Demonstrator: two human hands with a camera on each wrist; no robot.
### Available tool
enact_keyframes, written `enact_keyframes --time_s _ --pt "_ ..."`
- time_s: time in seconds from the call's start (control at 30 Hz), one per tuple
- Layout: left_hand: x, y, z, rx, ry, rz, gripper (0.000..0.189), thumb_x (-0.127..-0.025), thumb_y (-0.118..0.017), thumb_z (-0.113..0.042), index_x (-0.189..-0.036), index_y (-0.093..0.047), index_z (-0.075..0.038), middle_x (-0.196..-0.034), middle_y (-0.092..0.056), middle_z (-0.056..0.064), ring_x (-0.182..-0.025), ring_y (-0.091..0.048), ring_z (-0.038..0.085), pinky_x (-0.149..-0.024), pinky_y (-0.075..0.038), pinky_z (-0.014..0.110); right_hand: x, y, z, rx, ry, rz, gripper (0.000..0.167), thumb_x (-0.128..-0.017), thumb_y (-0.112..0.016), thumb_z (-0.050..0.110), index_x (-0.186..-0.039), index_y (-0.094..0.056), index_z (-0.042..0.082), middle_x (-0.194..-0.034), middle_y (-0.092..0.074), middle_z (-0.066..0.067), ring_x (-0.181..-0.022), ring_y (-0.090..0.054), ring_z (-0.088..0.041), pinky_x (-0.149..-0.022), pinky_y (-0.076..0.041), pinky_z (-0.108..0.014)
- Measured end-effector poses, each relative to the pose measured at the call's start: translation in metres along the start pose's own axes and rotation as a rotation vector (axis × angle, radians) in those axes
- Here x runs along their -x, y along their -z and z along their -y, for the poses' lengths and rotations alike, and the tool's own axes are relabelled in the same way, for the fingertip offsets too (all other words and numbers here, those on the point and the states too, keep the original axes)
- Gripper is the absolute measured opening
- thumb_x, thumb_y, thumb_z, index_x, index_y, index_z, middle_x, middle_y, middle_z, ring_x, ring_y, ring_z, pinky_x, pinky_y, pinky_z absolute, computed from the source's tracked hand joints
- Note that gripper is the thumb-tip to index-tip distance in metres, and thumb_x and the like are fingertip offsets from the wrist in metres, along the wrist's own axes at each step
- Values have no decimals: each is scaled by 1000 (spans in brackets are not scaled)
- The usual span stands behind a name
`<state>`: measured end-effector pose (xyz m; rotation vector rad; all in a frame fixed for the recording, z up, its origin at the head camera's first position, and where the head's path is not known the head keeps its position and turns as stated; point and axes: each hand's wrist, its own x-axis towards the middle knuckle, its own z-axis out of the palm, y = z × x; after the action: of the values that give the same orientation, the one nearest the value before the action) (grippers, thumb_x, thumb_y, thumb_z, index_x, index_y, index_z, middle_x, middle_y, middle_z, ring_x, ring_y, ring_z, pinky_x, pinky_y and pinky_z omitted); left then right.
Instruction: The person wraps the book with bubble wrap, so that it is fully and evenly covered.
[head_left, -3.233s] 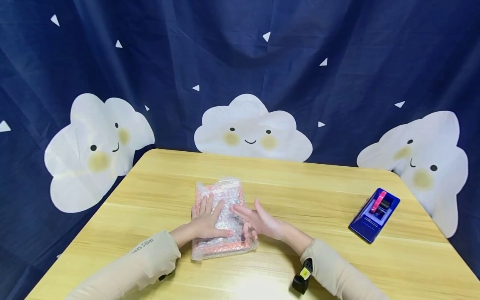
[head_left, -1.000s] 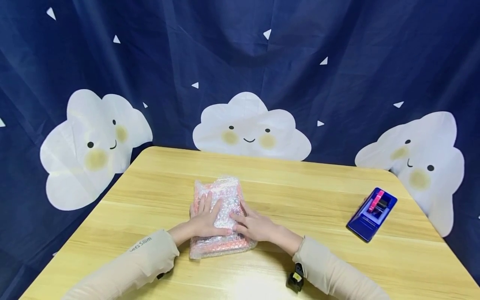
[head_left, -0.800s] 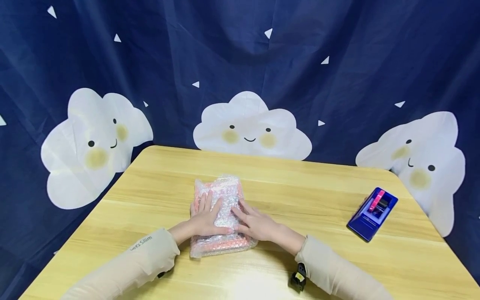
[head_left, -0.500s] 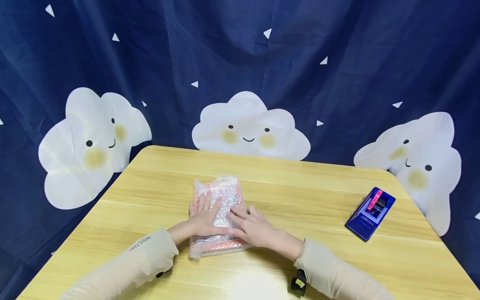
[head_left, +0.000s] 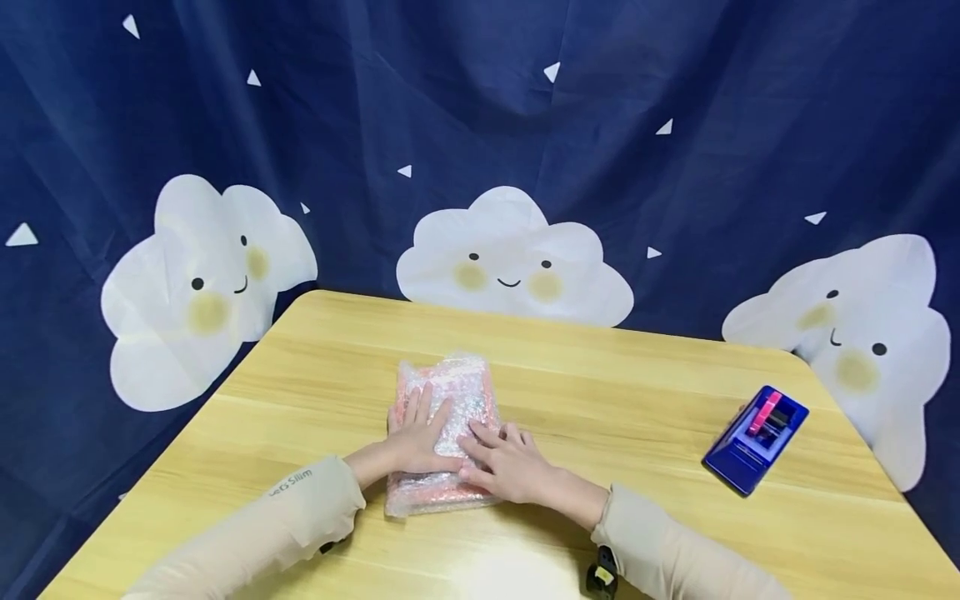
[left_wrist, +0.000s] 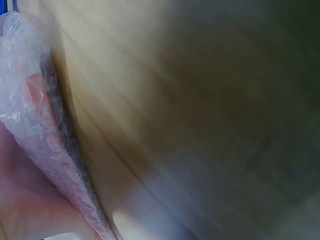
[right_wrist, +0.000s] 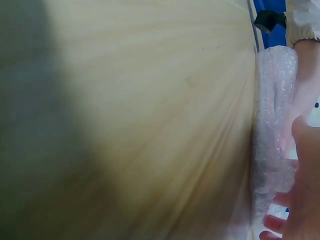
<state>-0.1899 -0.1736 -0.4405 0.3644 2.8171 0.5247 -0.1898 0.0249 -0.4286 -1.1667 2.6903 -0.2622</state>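
Note:
A flat, rectangular package in clear bubble wrap (head_left: pixel 442 492) lies on the table, an orange-red border showing through the film. What is inside is blurred by the wrap. In the head view my left hand (head_left: pixel 412 440) rests on its left half, fingers spread over the top. My right hand (head_left: pixel 513 467) lies across its lower right edge, fingertips on the wrap and slightly bent, with the thumb close to my left thumb. The right wrist view shows the wrapped edge (right_wrist: pixel 272 120) beside my right fingers. In the left wrist view, the near edge of the wrap (left_wrist: pixel 55 145) runs beside my left hand.
A blue tape dispenser (head_left: pixel 756 442) with a pink roll stands on the right of the wooden table (head_left: pixel 622 400). Behind the table hangs a dark blue curtain (head_left: pixel 480 100) with white smiling clouds. A black wrist camera (head_left: pixel 602 575) sits under the right sleeve.
My right hand has come down from above the package's right side onto its lower right edge, then shifted slightly nearer. My left hand stays in place on the wrap.

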Motion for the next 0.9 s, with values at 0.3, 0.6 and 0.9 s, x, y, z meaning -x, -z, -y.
enact_keyframes --time_s 0.3,0.6,0.9 --pt "-2 1 1 11 13 4 107 -72 -58 -67 -147 -10 -9 -148 14 24 -135 15 41 -99 6 67 -11 0 -19 -371 88 -182 41 -97 -41 28 -130 -50 6 -133 -49 -11 -94 -56 -24 -79 -35 -30" --pt "-2 -1 1 17 16 1 107 -71 -60 -67 -147 -11 -9 -148 14 25 -134 15 42 -98 6 68 -15 -4 -23 -367 127 -268 35 -93 -49 19 -124 -56 5 -124 -54 -13 -110 -47 -30 -93 -36 -49" --pt "-1 1 1 8 0 -7 106 -72 -60 -65 -147 -12 -7 -148 12 27 -134 13 44 -97 6 70 -11 -2 -13 48 280 -292 32 -92 -52 29 -117 -63 12 -113 -54 -4 -98 -44 -16 -84 -41 -31"
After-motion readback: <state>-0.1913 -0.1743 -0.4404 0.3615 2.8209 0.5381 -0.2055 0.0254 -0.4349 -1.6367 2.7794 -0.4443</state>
